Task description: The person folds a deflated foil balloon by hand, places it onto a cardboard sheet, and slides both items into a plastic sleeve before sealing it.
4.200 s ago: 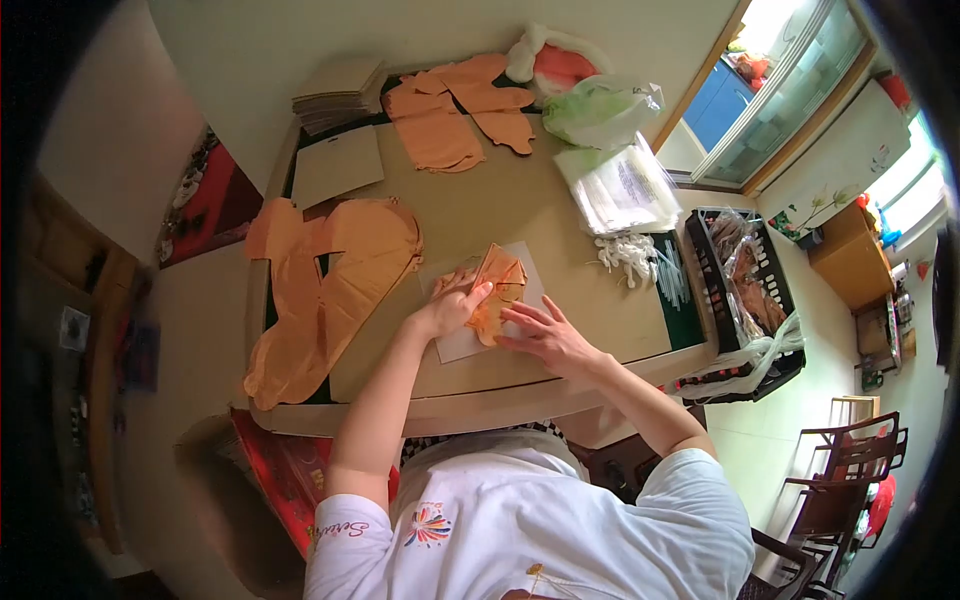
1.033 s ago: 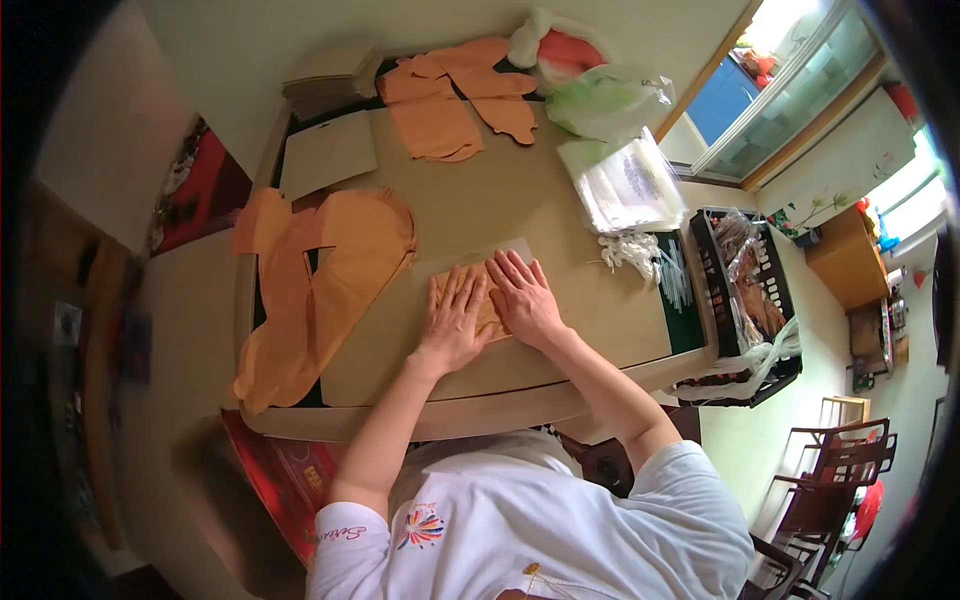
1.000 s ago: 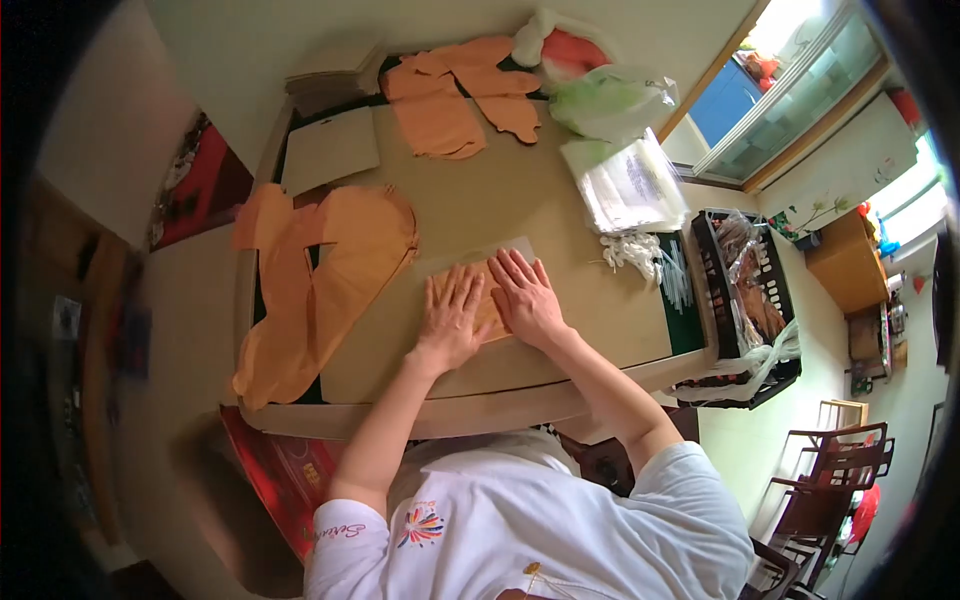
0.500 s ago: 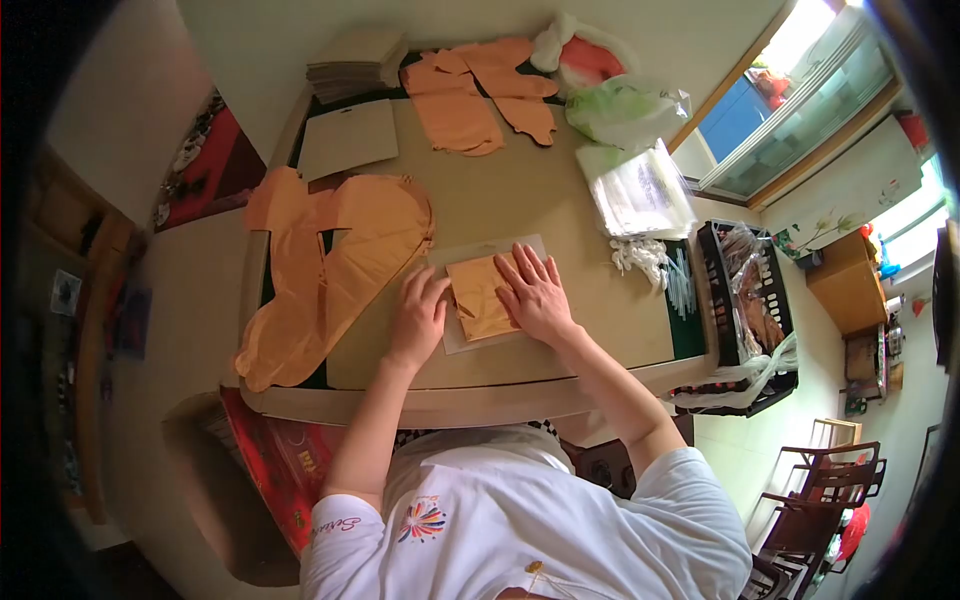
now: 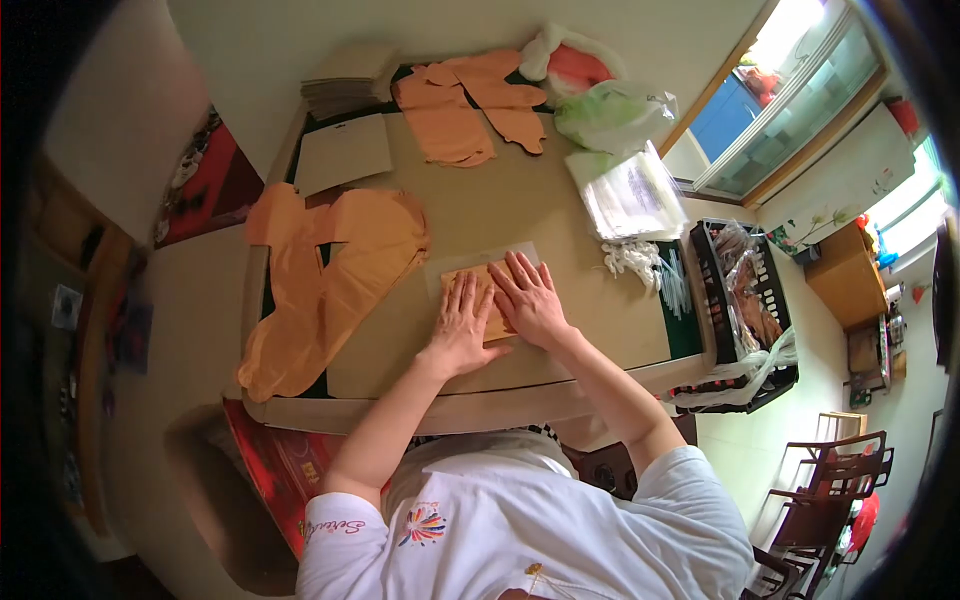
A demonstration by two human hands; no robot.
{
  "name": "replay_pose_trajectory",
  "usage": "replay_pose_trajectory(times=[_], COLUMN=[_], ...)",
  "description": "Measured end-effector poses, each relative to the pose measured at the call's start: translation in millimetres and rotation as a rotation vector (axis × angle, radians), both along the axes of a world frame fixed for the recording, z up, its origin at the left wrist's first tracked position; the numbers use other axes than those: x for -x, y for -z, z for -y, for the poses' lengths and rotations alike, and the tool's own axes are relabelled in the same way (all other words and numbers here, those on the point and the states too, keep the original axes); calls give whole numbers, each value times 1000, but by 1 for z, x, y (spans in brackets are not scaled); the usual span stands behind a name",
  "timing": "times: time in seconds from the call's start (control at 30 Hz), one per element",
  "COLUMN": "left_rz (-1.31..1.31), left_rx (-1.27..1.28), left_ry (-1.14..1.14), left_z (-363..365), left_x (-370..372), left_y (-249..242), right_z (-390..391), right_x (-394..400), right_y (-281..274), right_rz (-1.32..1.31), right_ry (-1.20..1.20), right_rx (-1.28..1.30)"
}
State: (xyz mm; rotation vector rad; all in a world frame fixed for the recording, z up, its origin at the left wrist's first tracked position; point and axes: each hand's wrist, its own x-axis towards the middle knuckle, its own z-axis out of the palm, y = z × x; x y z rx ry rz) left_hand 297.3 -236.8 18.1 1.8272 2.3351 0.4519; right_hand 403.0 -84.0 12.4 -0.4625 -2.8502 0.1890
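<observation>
A folded orange foil balloon (image 5: 496, 326) lies on a pale, see-through plastic bag (image 5: 434, 277) near the table's front edge. My left hand (image 5: 461, 328) lies flat over its left part, fingers stretched out and thumb pointing right. On its right part rests my right hand (image 5: 532, 304), also flat, with the fingers slightly spread. The two hands nearly touch and cover much of the folded piece. To the left, a larger orange foil balloon (image 5: 340, 270) is spread flat and deflated.
More flat orange balloons (image 5: 450, 115) lie at the back, beside grey card sheets (image 5: 345, 155) and a card stack (image 5: 345, 80). Clear plastic bags (image 5: 632, 195), white ribbon (image 5: 632, 258) and thin straws (image 5: 676, 283) are at right. A black crate (image 5: 712, 300) stands beyond the table's right edge.
My left hand has moved right, from beside the folded balloon onto it. My right hand stays on the balloon's right part. The whole view has shifted slightly.
</observation>
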Motion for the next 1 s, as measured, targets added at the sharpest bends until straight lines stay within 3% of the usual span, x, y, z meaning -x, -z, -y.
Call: replay_pose_trajectory(times=[0.03,0.13,0.17,0.27,0.37,0.53,0.63,0.77,0.87,1.0], left_rz=[0,-37,-27,-20,-62,-80,484,994,1018,976], left_rx=[43,122,77,-9,-1,58,162,368,375,334], left_ry=[-5,-13,-12,-10,-5,26,40,81,61,112], left_z=[-1,-3,-3,-2,-4,-11,-25,-29,-34,-28], left_x=[1,-1,0,0,-1,16,46,61,82,69], left_y=[0,-14,-13,-5,-3,6,-14,-79,-35,-70], right_z=[0,-5,5,-3,23,38,50,71,77,71], right_x=[-1,-15,-22,-76,-96,-77,-64,-43,-32,-25], right_y=[0,-11,-21,-11,-17,-28,-34,-22,-11,-8], right_rz=[-20,-430,-606,-306,-252,-244,-190,-86,-75,-71], right_ry=[-13,7,100,106,-11,-64,-206,-298,-263,-292], right_rx=[-30,568,591,351,233,254,231,112,69,80])
